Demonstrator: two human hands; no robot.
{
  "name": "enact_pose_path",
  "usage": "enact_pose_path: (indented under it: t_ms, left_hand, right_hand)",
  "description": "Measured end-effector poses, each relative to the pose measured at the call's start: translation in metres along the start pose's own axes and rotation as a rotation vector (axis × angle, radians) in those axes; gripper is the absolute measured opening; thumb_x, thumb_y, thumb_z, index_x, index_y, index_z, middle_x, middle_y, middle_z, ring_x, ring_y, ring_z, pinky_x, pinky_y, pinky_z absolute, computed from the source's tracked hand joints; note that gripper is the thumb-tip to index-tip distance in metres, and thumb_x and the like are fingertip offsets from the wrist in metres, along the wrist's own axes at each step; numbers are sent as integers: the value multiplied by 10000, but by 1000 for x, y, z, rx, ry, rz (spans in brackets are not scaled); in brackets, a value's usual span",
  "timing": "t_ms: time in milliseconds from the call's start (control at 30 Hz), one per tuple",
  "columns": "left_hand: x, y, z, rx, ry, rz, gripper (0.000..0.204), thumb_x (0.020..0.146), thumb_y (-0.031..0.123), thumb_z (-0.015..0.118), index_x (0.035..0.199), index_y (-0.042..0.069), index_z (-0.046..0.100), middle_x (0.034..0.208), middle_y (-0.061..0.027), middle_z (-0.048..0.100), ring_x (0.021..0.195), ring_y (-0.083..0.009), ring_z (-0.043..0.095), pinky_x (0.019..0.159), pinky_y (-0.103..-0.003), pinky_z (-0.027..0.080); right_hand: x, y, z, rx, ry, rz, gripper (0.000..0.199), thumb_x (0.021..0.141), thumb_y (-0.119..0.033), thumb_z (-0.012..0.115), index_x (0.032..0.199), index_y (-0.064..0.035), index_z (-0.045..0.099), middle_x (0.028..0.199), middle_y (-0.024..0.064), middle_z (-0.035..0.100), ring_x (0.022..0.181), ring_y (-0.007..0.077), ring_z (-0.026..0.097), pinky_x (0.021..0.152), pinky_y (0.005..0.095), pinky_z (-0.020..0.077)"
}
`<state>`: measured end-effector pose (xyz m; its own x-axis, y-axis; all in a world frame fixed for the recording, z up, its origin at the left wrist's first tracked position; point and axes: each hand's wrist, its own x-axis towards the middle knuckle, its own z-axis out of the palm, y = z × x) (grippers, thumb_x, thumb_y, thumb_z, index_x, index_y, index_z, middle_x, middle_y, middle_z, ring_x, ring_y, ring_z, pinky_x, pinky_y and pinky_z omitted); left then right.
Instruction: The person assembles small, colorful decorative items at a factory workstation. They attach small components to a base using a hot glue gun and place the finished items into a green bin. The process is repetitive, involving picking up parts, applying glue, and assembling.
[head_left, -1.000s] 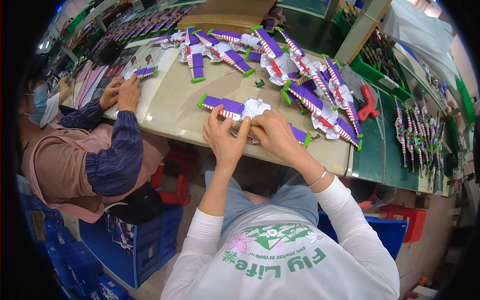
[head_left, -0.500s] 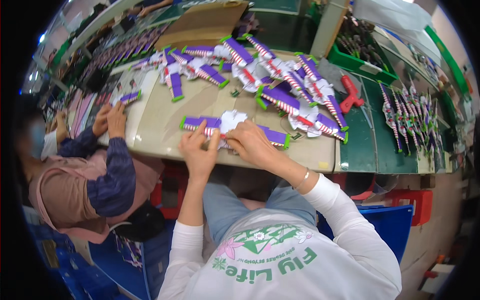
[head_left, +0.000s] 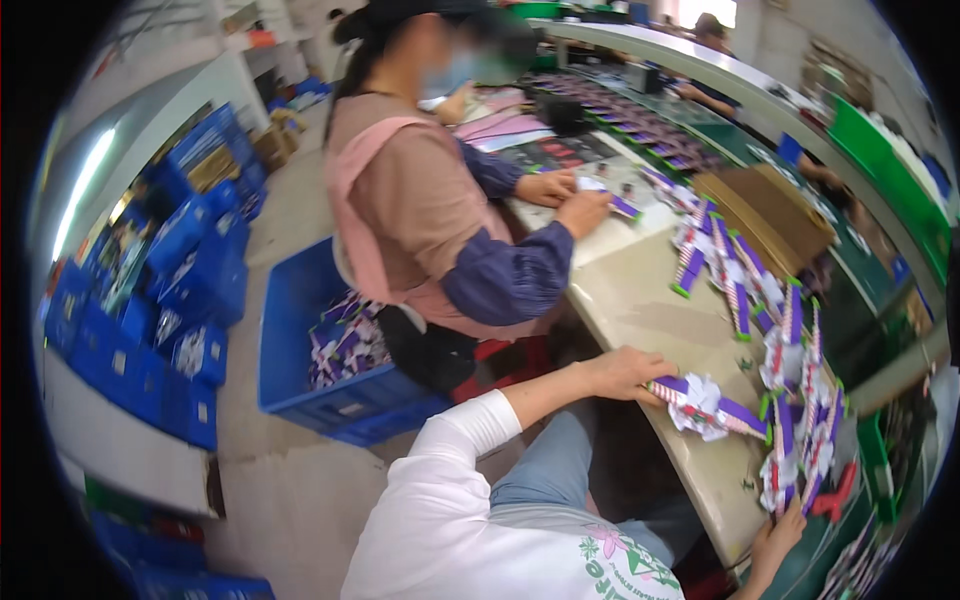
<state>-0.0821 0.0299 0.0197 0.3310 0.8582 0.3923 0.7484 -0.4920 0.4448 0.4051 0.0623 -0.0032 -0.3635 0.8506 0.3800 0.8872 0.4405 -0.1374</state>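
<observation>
My left hand (head_left: pixel 628 374) is closed on the near end of a purple toy wing piece (head_left: pixel 698 408), which has a white middle, red-striped edges and a green tip. This piece lies by the table's front edge. Farther right, my right hand (head_left: pixel 778 538) reaches to the heap, its fingers closed round the end of another toy wing piece (head_left: pixel 776 482). Part of that hand's grip is hidden by the piece. Several similar wing pieces (head_left: pixel 790 345) overlap in the heap beyond my hands.
A red glue gun (head_left: pixel 838 493) lies right of the heap. At the left, a co-worker (head_left: pixel 410 210) handles a small wing piece (head_left: pixel 622 206). Behind that person stands a blue bin (head_left: pixel 290 365) of toy parts. A brown cardboard sheet (head_left: pixel 765 215) lies at the table's far side.
My view has swung left. My hands, together on one wing piece before, are now apart: the left holds that piece's end, the right has moved to the heap.
</observation>
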Motion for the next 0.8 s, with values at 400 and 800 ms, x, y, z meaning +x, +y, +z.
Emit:
enact_pose_path:
  t_ms: [400, 800]
  left_hand:
    - [31, 13, -29, -1123, 92, -533, 215, 939, 242, 670, 1062, 86, 590, 850, 35, 586, 720, -29, 473, 628, -221, 403]
    - [232, -102, -23, -366, 350, -555, 647, 761, 282, 764, 1318, 46, 536, 1234, -195, 613, 1166, -324, 576, 998, -421, 445]
  right_hand:
    - [5, -37, -61, 1123, -493, 619, 520, 918, -178, 678, 1373, -12, 487, 1231, 140, 596, 1024, 248, 593, 849, 332, 482]
    - [101, -136, 23, 439, -189, -17, 636, 672, 39, 598, 1295, -41, 500, 1112, 264, 605, 955, 445, 618, 796, 507, 506]
